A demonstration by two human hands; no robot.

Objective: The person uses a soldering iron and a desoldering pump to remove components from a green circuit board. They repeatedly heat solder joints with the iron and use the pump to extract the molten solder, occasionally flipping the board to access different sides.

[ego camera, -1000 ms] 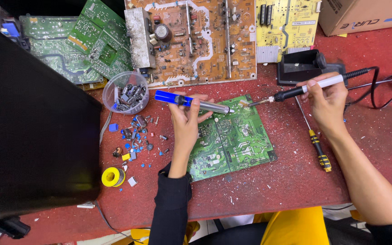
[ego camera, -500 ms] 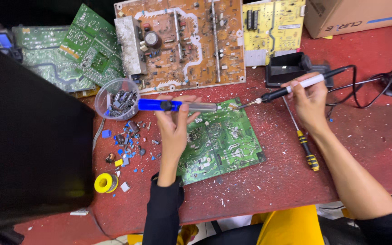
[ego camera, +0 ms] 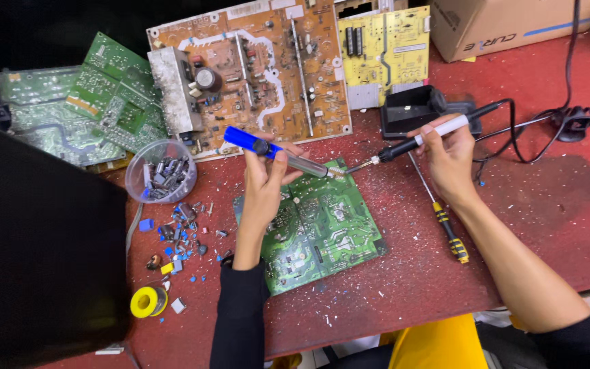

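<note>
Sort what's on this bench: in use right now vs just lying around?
In use: left hand holding blue desoldering pump; right hand holding soldering iron; green circuit board under both tips.
Lying about: screwdriver, solder spool, bowl of parts, brown board, yellow board, cardboard box.

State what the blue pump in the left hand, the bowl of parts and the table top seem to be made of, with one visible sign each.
Blue pump: glossy blue barrel, probably plastic or painted metal; its front shaft shines silver like metal.
Bowl: clear plastic, likely; the parts show through its wall.
Table top: matt red covering, maybe felt or paint; no shine, crumbs cling.
</note>
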